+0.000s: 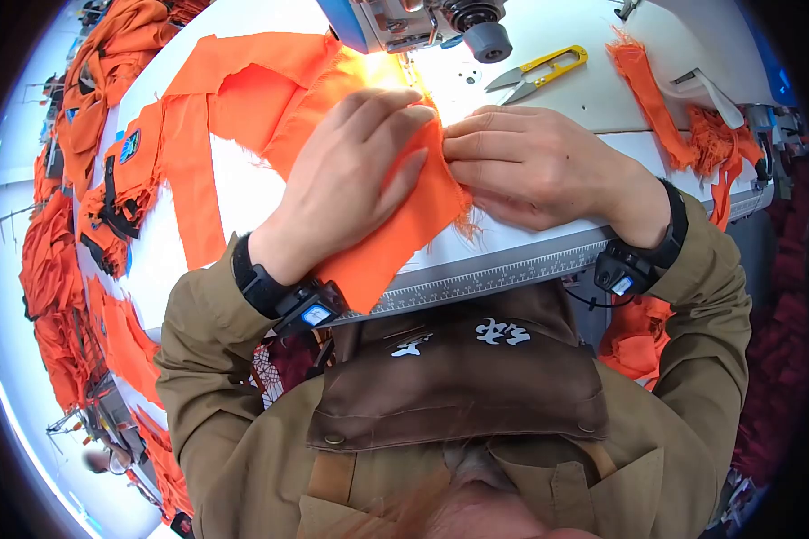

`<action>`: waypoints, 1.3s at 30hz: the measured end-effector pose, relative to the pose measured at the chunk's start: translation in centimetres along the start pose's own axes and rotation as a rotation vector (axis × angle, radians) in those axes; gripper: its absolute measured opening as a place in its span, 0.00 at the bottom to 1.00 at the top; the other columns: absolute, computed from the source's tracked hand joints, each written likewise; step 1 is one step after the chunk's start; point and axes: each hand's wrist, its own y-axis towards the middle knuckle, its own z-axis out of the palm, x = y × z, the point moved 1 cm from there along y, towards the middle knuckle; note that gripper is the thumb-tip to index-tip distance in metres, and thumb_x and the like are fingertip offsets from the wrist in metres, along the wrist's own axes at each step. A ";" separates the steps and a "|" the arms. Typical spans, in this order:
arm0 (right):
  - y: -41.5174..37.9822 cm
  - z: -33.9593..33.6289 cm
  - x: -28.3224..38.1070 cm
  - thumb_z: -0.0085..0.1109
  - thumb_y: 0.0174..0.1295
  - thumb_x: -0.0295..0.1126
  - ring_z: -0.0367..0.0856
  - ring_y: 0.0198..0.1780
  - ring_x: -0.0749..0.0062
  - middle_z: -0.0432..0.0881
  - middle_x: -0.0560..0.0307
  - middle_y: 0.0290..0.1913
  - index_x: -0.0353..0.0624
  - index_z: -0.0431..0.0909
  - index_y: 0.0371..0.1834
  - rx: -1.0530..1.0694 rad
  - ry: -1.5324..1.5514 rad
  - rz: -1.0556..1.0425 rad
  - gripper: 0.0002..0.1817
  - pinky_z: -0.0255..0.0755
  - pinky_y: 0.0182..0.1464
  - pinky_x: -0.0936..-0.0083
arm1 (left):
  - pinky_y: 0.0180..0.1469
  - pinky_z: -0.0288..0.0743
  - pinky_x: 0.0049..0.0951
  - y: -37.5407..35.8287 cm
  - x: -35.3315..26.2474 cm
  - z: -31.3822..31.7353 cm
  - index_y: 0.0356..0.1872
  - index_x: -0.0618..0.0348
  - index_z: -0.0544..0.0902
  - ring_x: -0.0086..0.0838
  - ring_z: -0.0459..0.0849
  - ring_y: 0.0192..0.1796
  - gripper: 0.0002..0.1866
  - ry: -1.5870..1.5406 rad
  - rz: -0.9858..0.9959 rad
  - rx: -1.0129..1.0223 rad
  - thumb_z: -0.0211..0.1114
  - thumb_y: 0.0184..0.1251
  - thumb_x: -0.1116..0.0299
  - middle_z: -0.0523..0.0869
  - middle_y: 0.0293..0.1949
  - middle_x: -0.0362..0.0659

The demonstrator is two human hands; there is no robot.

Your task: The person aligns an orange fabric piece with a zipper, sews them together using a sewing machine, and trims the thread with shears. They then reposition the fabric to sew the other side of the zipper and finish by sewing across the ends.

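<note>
A piece of orange fabric [404, 220] with a frayed edge lies on the white sewing table, running up under the head of a sewing machine [413, 22]. My left hand [346, 171] rests on top of it, fingers bent and gripping the cloth near its right edge. At that same frayed edge, my right hand [544, 166] pinches the fabric; its fingertips are partly hidden by the cloth. Yellow-handled thread snips [548, 72] lie just beyond my right hand, blades pointing left.
More orange fabric [193, 171] spreads to the left, next to a piece with a badge [130, 146]. Frayed orange strips [647, 99] lie at the right. A ruler strip [494, 278] runs along the table's front edge. Orange garments [54, 260] are heaped at far left.
</note>
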 end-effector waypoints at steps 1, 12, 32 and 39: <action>0.0 0.0 0.0 0.70 0.59 0.26 0.87 0.51 0.52 0.87 0.48 0.49 0.34 0.85 0.44 -0.002 -0.002 0.000 0.12 0.84 0.54 0.61 | 0.65 0.78 0.45 0.0 0.0 0.2 0.62 0.62 0.81 0.50 0.81 0.64 0.20 0.050 0.011 0.005 0.68 0.70 0.75 0.84 0.61 0.51; 0.5 -0.2 0.4 0.71 0.58 0.26 0.88 0.55 0.52 0.87 0.48 0.51 0.34 0.86 0.47 0.028 0.013 0.040 0.14 0.84 0.57 0.61 | 0.70 0.76 0.46 -0.5 1.0 -0.1 0.65 0.60 0.80 0.47 0.79 0.66 0.27 0.123 0.087 0.081 0.71 0.64 0.73 0.79 0.65 0.49; 0.7 -0.5 0.3 0.75 0.57 0.32 0.84 0.63 0.45 0.85 0.43 0.60 0.33 0.84 0.56 0.108 -0.033 0.106 0.24 0.82 0.64 0.54 | 0.68 0.76 0.43 0.4 1.7 0.0 0.61 0.62 0.83 0.44 0.80 0.62 0.22 0.192 0.075 0.016 0.69 0.66 0.70 0.81 0.58 0.48; 0.6 -0.4 0.3 0.75 0.58 0.33 0.85 0.64 0.47 0.86 0.45 0.59 0.34 0.84 0.55 0.098 -0.060 0.102 0.23 0.82 0.65 0.54 | 0.67 0.76 0.45 0.2 1.1 0.6 0.66 0.61 0.82 0.47 0.79 0.64 0.26 0.172 0.015 0.032 0.69 0.65 0.72 0.79 0.62 0.49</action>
